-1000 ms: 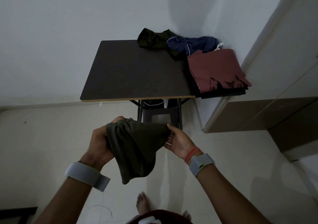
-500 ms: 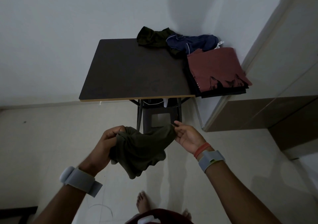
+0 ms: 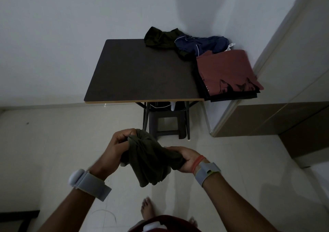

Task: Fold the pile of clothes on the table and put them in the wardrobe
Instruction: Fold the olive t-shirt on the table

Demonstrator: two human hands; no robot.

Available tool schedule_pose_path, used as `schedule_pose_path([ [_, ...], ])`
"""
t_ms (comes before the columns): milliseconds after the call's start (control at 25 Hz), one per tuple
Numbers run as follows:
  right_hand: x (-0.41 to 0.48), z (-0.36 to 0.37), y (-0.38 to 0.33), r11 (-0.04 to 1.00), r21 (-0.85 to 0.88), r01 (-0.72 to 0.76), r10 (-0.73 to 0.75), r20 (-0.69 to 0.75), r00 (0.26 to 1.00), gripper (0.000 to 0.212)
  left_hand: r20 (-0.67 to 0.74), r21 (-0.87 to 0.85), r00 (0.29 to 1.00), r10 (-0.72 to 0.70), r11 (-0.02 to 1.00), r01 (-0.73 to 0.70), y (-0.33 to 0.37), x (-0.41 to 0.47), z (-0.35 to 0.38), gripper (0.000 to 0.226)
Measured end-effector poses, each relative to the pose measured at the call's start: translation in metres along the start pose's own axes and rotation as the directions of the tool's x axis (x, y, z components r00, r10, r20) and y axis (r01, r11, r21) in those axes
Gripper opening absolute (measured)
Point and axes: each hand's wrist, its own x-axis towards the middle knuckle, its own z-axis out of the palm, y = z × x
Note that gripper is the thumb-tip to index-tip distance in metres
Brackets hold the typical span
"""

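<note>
I hold a bunched olive-green garment [image 3: 151,160] in the air in front of the dark table [image 3: 138,75]. My left hand [image 3: 117,146] grips its upper left part and my right hand [image 3: 185,158] grips its right side, lower than the left. At the table's far right corner lies a loose pile: a dark green garment [image 3: 160,38] and a navy one [image 3: 201,45]. A folded stack topped by a rust-red shirt [image 3: 226,71] sits on the table's right edge. The wardrobe [image 3: 293,62] stands to the right.
A dark plastic stool [image 3: 166,123] stands under the table between its legs. White walls close the corner behind. Pale tiled floor spreads around me, with my bare feet [image 3: 147,208] below. A dark object [image 3: 16,219] lies at the bottom left.
My right hand has dropped and closed round the garment's right side. The cloth is more bunched between my hands than a second ago.
</note>
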Motion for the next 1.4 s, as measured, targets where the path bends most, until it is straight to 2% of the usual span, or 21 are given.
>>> schedule_pose_path([
  [120,-0.004,-0.004,-0.013,0.991,-0.043,0.129,-0.13,-0.023,0.991,0.03,-0.039,0.017,0.999,0.023,1.0,-0.023,-0.005,0.0,-0.008,0.022],
  [240,-0.011,-0.014,-0.031,0.939,-0.144,0.312,-0.327,-0.094,0.941,0.032,-0.08,0.055,0.996,0.038,0.998,-0.033,-0.012,-0.002,-0.019,0.018],
  [520,-0.042,-0.031,-0.057,0.834,-0.108,0.541,-0.547,-0.027,0.837,0.041,-0.052,0.147,0.998,0.045,0.989,-0.037,-0.022,-0.008,-0.029,0.013],
  [640,-0.047,-0.033,-0.058,0.799,-0.134,0.586,-0.593,-0.018,0.805,0.042,-0.048,0.201,0.998,0.046,0.979,-0.036,-0.027,-0.008,-0.026,0.014],
  [960,-0.055,-0.048,-0.065,0.786,0.047,0.617,-0.618,0.03,0.785,0.026,-0.132,0.342,0.991,0.018,0.939,0.029,-0.029,-0.011,-0.024,0.013],
  [1040,-0.058,-0.052,-0.07,0.783,0.038,0.621,-0.622,0.031,0.782,0.027,-0.166,0.409,0.986,-0.003,0.91,0.072,-0.034,-0.009,-0.035,0.021],
  [1120,-0.06,-0.06,-0.075,0.786,-0.01,0.619,-0.619,-0.001,0.786,0.026,-0.22,0.587,0.975,-0.02,0.796,0.148,-0.044,-0.004,-0.053,0.036],
  [1240,-0.063,-0.08,-0.083,0.77,-0.227,0.596,-0.629,-0.122,0.768,0.03,-0.215,0.818,0.971,-0.109,0.523,0.24,-0.056,0.0,-0.084,0.031],
  [1320,-0.065,-0.099,-0.086,0.726,-0.438,0.531,-0.66,-0.223,0.717,0.035,-0.183,0.909,0.966,-0.18,0.342,0.236,-0.062,-0.001,-0.104,0.026],
  [1400,-0.066,-0.115,-0.086,0.679,-0.598,0.427,-0.669,-0.263,0.695,0.034,-0.14,0.972,0.96,-0.242,0.151,0.18,-0.068,0.0,-0.119,0.03],
])
